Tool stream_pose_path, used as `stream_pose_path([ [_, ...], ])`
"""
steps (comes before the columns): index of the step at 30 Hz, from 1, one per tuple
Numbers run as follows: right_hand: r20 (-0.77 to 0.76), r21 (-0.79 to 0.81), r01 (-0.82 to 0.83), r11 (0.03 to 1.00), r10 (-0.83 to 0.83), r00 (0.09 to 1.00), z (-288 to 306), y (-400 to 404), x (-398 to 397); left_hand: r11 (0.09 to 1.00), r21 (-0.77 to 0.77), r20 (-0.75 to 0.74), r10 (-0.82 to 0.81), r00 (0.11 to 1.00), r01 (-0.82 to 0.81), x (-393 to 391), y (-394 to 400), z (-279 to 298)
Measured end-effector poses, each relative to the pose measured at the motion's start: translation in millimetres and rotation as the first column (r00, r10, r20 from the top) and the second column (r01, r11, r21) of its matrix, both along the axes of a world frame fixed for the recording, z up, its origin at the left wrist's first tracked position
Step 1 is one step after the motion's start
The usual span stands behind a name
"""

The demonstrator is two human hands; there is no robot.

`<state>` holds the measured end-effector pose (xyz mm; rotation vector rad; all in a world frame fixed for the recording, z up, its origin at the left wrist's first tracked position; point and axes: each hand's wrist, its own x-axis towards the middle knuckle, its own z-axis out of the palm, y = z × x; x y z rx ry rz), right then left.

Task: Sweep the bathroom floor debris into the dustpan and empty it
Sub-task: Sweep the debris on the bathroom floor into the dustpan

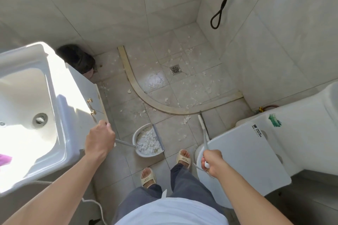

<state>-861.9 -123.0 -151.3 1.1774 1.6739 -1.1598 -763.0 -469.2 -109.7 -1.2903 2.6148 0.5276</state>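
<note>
My left hand (pixel 99 139) grips the long grey handle of a white dustpan (pixel 137 133), which sits over the floor tiles in front of my feet and holds a heap of white paper scraps (pixel 149 141). My right hand (pixel 212 162) grips the top of a thin grey broom handle (pixel 204 137); the narrow broom head (pixel 200 121) stands on the floor beside the toilet. White scraps of debris (pixel 155 79) lie scattered across the shower floor and on the tiles near the curved beige threshold (pixel 139 89).
A white sink on a cabinet (pixel 29 107) stands at the left, a toilet (pixel 256 151) with its lid down at the right. A dark bin (pixel 76 58) sits in the corner behind the cabinet. A floor drain (pixel 175 69) lies in the shower area. A black cord (pixel 223 3) hangs above.
</note>
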Motion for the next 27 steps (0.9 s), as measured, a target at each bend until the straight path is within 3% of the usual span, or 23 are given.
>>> stream_pose_path([
  [8,-0.037,-0.255,0.272,0.928,-0.290,0.956,22,25,9,0.999,0.029,-0.023,-0.018,1.000,0.018,40,1,-9],
  [15,-0.112,-0.087,0.133,0.987,-0.143,0.983,20,9,43,0.998,0.060,-0.025,-0.013,1.000,0.015,63,-11,-11],
  [19,-0.063,-0.046,0.075,0.996,-0.078,0.995,-7,-29,65,0.999,0.035,-0.039,-0.006,0.999,0.007,69,-5,-12],
  [23,0.034,-0.149,0.081,0.985,-0.077,0.996,-18,-51,81,1.000,0.019,-0.060,-0.004,0.998,0.005,62,8,-18],
  [27,0.008,-0.266,0.168,0.949,-0.172,0.985,9,-28,64,1.000,0.017,-0.075,0.003,0.997,-0.001,53,18,-19],
])
